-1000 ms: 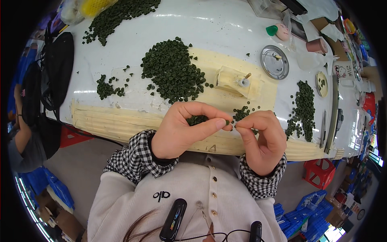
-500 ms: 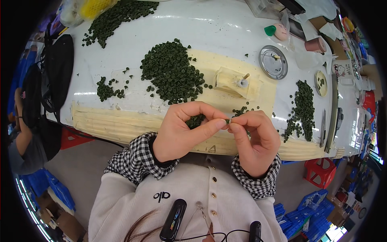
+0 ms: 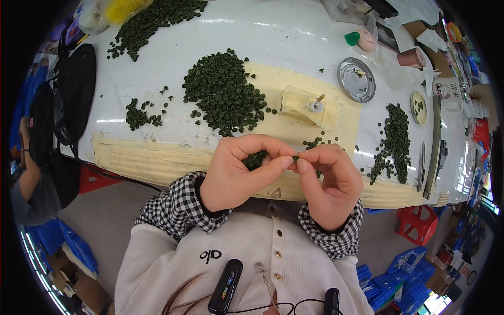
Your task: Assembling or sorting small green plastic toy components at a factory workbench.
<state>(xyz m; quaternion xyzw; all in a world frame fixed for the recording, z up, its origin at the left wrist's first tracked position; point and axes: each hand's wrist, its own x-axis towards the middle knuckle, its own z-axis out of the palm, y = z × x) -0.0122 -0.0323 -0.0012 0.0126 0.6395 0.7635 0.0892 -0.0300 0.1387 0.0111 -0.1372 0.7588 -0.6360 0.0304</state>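
Note:
Close to the table's front edge, my left hand and my right hand meet fingertip to fingertip. Between their thumbs and forefingers is a tiny dark green piece, mostly covered by the fingers. Both hands are closed in a pinch on it. Beyond them lies a large pile of small dark green cap-like pieces. More green pieces show through the gap inside my left hand. Past my right hand stands a cream-taped block with a short upright peg in a white collar.
Other green piles lie at the far left, near left and right. A round metal lid, a shallow dish and tweezers are on the right. A black bag hangs over the left edge.
My right hand has shifted very slightly left, and its thumb has turned a little against the piece. My left hand stays almost in place. The piles look the same.

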